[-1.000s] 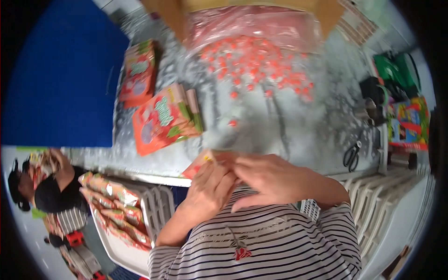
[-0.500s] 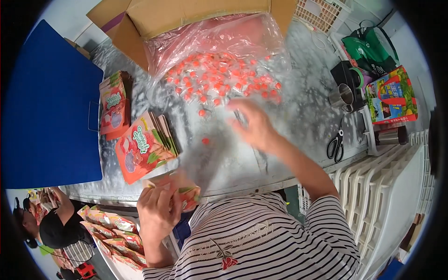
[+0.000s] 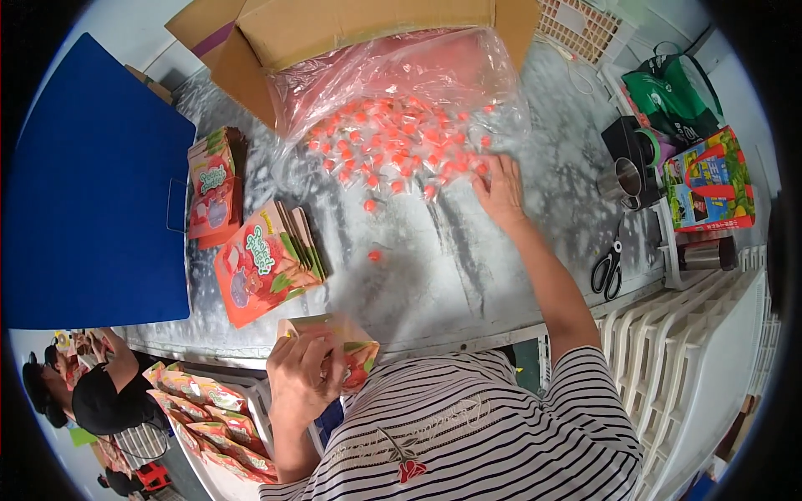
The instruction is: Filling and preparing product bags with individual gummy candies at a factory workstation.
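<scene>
Two hands work well apart: the left hand (image 3: 305,371) grips a printed pouch (image 3: 347,346) near the desk (image 3: 501,275) edge. The right hand (image 3: 499,190) lies spread on the red candies (image 3: 393,146), fingers loose.

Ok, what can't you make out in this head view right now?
- Right hand: fingertips lie among the small red wrapped sweets; any pinched piece is hidden.
- Left hand: its fingers cover the colourful printed pouch, so the opening is unseen.
- Brown cardboard box: cut off by the top edge.
</scene>
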A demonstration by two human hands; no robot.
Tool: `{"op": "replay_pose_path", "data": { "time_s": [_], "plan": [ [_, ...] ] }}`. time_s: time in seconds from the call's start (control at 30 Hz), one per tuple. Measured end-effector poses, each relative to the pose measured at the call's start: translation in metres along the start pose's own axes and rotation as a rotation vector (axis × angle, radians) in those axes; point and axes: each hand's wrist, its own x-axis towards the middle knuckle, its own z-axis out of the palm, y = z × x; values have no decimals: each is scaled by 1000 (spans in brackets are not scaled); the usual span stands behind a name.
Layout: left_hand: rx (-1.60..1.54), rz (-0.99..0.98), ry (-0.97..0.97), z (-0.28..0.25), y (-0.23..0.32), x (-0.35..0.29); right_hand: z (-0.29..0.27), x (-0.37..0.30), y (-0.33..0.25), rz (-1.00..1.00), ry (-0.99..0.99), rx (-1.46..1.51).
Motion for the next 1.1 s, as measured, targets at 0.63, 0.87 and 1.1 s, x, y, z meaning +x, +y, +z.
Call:
{"op": "replay_pose_path", "data": {
  "time_s": [0.63, 0.87, 1.1],
  "plan": [
    [16, -78, -39, 3, -8, -15, -58, -95, -53, 235, -76, 652],
    [13, -110, -24, 2, -16, -21, -80, -92, -56, -5, -320, 346],
    [-25, -49, 1, 7, -10, -17, -41, -96, -105, -291, -502, 70]
  ]
}}
